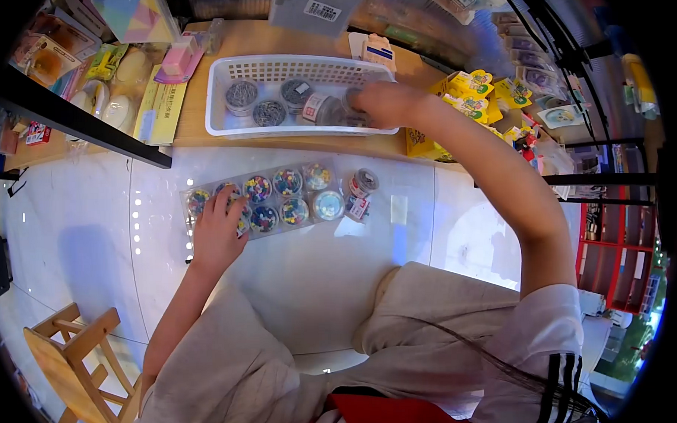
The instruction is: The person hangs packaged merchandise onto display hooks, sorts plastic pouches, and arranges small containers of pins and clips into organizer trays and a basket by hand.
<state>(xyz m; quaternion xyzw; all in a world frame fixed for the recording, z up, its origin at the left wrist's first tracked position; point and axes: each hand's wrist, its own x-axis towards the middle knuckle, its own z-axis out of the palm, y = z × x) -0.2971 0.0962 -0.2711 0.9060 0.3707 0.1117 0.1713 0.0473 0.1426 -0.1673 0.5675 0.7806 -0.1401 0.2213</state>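
On the floor lies a clear plastic tray (303,229) with two rows of round tubs. Most of these tubs hold colourful push pins (257,188); a pale blue-white tub (328,205) sits at its right end. My left hand (218,234) rests over the tray's left end, fingers apart and touching the tubs. Up on the shelf, a white basket (224,127) holds several round tubs of grey metal pieces (269,113). My right hand (394,105) reaches into its right end, with fingers closed around a clear round tub (352,101); the fingertips are partly hidden.
Two small labelled containers (363,182) lie right of the tray. Yellow boxes (469,95) crowd the shelf (276,143) right of the basket. Packaged goods (125,77) stand at left. A black post (89,119) crosses the left side, and a wooden stool (75,362) stands lower left.
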